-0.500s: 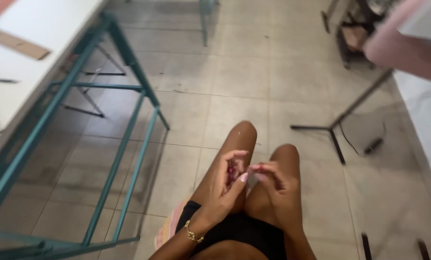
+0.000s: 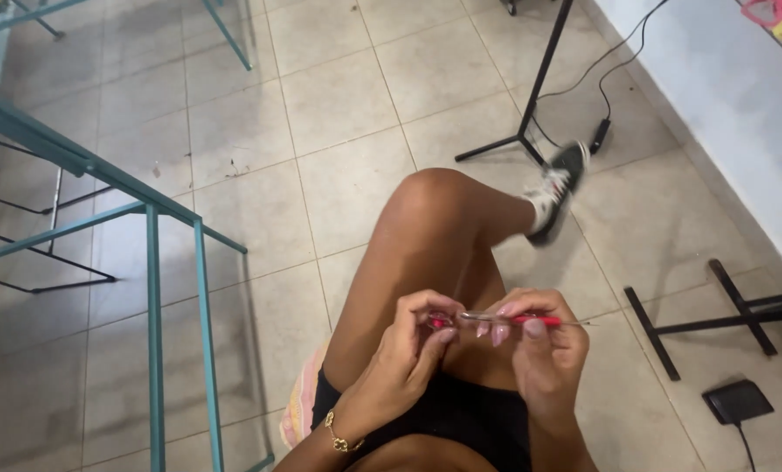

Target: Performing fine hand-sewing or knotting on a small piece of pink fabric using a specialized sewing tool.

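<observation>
Both hands, left hand [image 2: 408, 345] and right hand [image 2: 539, 336], pinch a half-hidden red tool [image 2: 531, 320].

a teal metal table frame [image 2: 151, 262] stands left; a black foot pedal [image 2: 737, 401] lies on the tiled floor [image 2: 339, 96].

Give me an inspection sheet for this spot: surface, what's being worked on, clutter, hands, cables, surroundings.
Surface: grey tiled floor; the work is held over the person's lap, not on a table.
Job's things: thin red tool with a metal tip, held level; a small red piece, too small to identify.
Clutter: nothing seen.
Hands: left hand pinches the small piece; right hand grips the tool; fingertips meet.
Cables: black cable runs along the wall to a plug block; a second lead leaves a black pedal.
Surroundings: teal frame on the left, black stand, white wall, crossed leg with a black shoe.
</observation>
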